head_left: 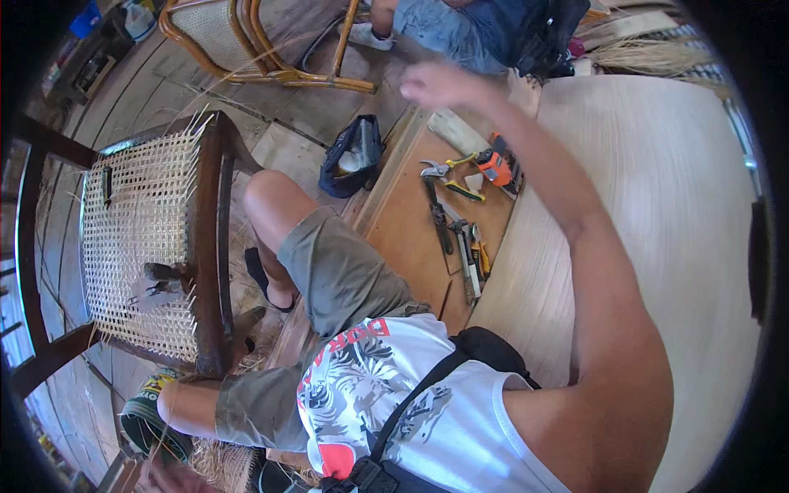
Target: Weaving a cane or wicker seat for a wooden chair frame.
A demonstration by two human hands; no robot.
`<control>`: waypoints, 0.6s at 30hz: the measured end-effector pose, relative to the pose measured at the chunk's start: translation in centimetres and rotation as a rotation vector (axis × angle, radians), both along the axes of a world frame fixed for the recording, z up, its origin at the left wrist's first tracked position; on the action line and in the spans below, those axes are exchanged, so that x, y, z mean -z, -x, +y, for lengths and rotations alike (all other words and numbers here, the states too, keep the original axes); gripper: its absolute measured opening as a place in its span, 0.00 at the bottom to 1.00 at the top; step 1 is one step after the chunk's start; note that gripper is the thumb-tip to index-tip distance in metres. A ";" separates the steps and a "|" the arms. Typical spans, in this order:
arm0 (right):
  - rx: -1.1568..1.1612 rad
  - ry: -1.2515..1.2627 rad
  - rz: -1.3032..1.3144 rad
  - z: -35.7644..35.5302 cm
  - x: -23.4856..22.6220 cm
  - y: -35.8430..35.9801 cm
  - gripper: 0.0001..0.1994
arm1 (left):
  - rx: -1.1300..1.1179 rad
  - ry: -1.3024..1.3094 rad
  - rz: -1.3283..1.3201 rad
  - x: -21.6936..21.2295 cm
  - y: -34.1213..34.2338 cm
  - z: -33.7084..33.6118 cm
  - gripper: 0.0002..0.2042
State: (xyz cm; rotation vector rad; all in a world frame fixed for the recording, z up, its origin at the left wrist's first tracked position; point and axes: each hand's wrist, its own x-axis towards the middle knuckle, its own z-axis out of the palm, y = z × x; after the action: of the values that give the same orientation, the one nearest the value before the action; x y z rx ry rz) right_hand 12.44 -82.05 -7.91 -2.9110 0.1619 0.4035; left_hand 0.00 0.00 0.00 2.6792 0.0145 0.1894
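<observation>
My right arm reaches out over the wooden boards, and my right hand is raised at the top middle, blurred, its fingers drawn together. Whatever they hold, if anything, cannot be made out. Low at the left edge, my left hand is partly cut off, its fingers closed around a thin cane strand. A dark wooden chair stands to my left with a woven cane seat, loose strand ends sticking out along its border. On the seat lie a small dark tool and a dark, blocky object.
Pruning shears, an orange-and-black tape measure, a utility knife and yellow-handled pliers lie beside a pale wood panel. A dark bag, a rattan chair and another seated person are ahead. A green container stands by my knee.
</observation>
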 end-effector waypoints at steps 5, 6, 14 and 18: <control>0.816 0.052 0.283 -2.2 11.8 18.0 0.28 | -0.061 0.757 0.210 0.7 -6.8 -24.1 0.11; 0.983 0.054 0.133 -4.2 15.7 22.4 0.29 | 0.035 0.848 0.165 1.6 -7.4 -27.4 0.08; 1.067 0.202 0.085 2.9 15.1 17.7 0.29 | 0.025 1.196 0.697 6.1 -11.8 -33.3 0.07; 1.088 0.191 0.249 1.5 16.9 21.2 0.30 | -0.055 1.241 0.665 7.6 -9.2 -30.8 0.07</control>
State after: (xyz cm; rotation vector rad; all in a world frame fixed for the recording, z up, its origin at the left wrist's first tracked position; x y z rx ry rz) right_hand -8.81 -80.54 -24.76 -2.4090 1.7501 0.5309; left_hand 9.22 -30.82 -7.62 1.3960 0.3016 -0.5342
